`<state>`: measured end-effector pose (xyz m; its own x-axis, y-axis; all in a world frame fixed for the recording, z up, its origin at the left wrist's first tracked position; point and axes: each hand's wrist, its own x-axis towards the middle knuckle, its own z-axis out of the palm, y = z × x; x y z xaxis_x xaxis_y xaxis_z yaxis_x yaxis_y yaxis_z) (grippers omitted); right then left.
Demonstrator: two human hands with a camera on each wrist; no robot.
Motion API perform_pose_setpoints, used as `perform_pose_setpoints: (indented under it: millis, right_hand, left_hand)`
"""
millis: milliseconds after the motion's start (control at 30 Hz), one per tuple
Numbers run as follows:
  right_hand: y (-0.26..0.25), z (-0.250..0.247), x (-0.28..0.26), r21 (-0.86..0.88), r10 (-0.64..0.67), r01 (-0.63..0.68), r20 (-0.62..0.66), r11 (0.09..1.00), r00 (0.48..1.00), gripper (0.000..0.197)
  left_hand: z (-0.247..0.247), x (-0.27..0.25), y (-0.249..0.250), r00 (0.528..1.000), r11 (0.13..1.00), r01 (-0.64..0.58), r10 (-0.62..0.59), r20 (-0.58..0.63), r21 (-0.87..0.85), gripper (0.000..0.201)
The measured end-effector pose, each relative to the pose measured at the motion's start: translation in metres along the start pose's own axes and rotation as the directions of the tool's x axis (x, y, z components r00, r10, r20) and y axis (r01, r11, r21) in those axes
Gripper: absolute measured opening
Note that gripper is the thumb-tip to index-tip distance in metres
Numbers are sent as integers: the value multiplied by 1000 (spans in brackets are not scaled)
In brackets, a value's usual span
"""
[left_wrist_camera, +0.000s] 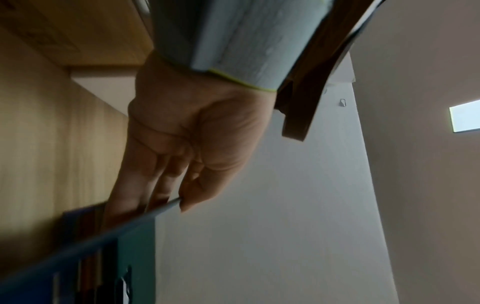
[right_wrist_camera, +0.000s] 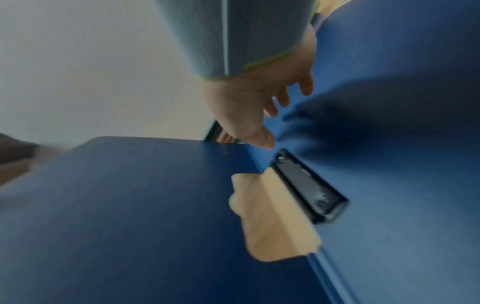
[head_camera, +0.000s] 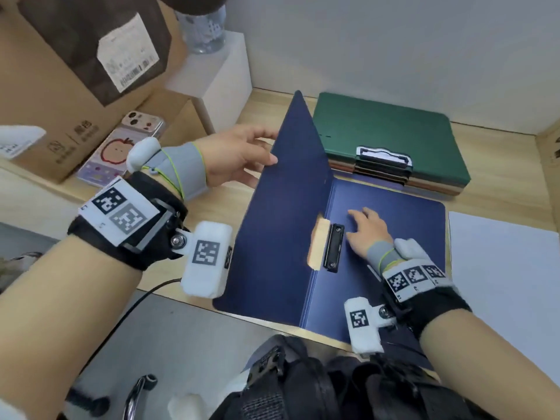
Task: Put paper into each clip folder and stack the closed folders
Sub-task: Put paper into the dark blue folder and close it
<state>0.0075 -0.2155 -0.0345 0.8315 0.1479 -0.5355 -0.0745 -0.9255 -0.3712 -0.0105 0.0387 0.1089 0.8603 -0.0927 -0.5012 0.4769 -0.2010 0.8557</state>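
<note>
Blue folder (head_camera: 388, 237) half-open, cover edge in left hand (head_camera: 239, 159).

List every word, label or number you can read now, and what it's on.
Nothing is legible.
White receipt label on the brown paper bag: print and barcode, too small.
Brown cardboard box: dark printed characters, blurred.
Black-and-white square markers on the wrist bands: patterns, not text.

Matt navy folder (head_camera: 281, 213) with glossy black clip (head_camera: 333, 248) lies on a pale wood-grain table (head_camera: 236, 195).
</note>
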Motion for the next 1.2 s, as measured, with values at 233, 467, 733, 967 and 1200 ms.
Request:
perform_pose_setpoints:
  millis: [233,467,733,967,1200]
  right_hand:
    - [9,20,1,-264,-40,7,-118,964,992,64]
    - [7,24,3,-288,-28,-10,-128,958,991,62]
    - [9,24,4,-281,-37,3,-116,960,993,59]
    - [9,17,4,-238,-40,27,-48,971,998,57]
    - [33,-11,-2,395,-21,75,-141,916,990,31]
  left_hand:
    - [-55,16,-59,976,987,159,-162,-144,-31,49]
    - [-58,44,-117,895,943,329,-295,-335,49,59]
    - [-51,65,-149,832,919,374,-275,-482,122,48]
    - [-30,68,-121,779,890,397,-198,-595,223,49]
    - [82,75,-54,966,988,138,-150,-210,-73,35]
